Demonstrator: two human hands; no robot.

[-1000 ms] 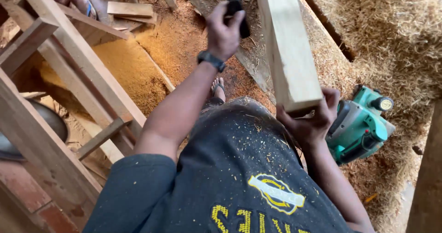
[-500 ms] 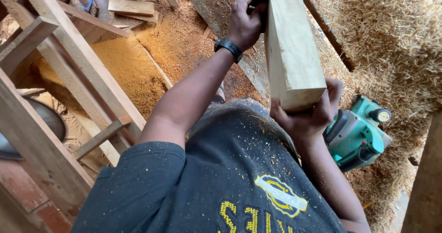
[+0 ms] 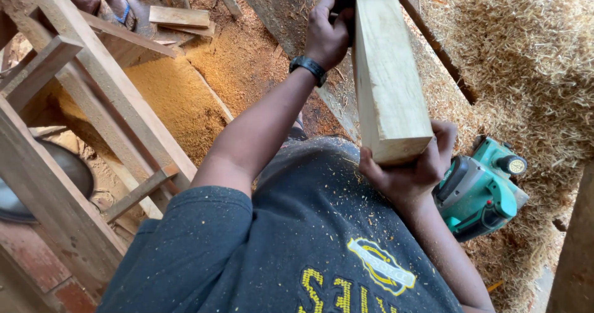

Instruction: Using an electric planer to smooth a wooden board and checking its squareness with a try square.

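Note:
A thick pale wooden beam (image 3: 387, 84) runs from the top of the view down to my chest. My right hand (image 3: 411, 173) cups its near cut end from below. My left hand (image 3: 325, 31), with a black watch on the wrist, grips a small black tool (image 3: 343, 0) pressed against the beam's left face near the top. A flat grey metal edge crosses the beam just above the tool. Most of the tool is hidden by my fingers. My dark shirt is dusted with sawdust.
A green electric planer (image 3: 479, 186) lies on wood shavings (image 3: 526, 53) at the right. A wooden frame (image 3: 93, 84) of slanted rails fills the left, beside sawdust (image 3: 179, 96). Another person's sandalled foot (image 3: 114, 3) shows top left, next to offcut boards (image 3: 179, 16).
My left hand has carried the black tool up and to the right until it rests against the beam. My right hand has kept its hold on the beam's end.

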